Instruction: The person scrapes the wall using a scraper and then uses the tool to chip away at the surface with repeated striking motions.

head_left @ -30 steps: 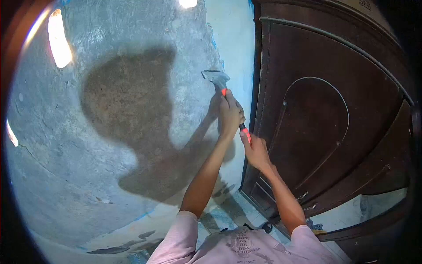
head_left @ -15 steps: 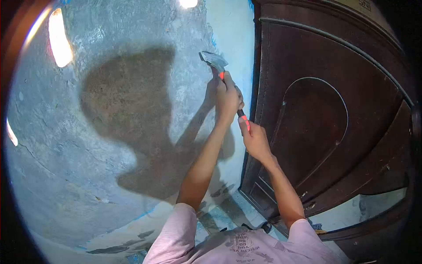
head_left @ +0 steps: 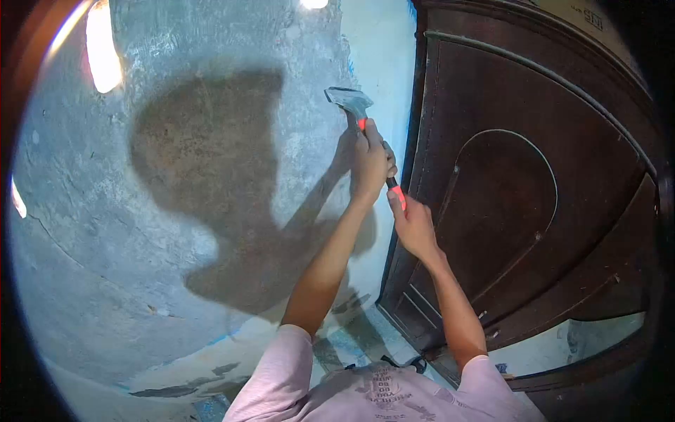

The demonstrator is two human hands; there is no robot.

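Note:
A wide-bladed scraper with a black and red handle reaches up against the blue-grey wall, its blade beside a strip of pale paint. My left hand is wrapped round the upper handle, just below the blade. Lower down, my right hand grips the red end of the same handle. Whether the whole blade edge touches the wall cannot be made out. A dark shadow of a head and arms falls on the wall left of my hands.
A dark brown wooden door in its frame stands close to the right of my hands. Floor tiles show below, by my shirt. Bright light patches lie at the upper left.
In the view, the scraper and both hands sit slightly further right and lower. The door's and wall's outlines have shifted a little too. Both grips look the same.

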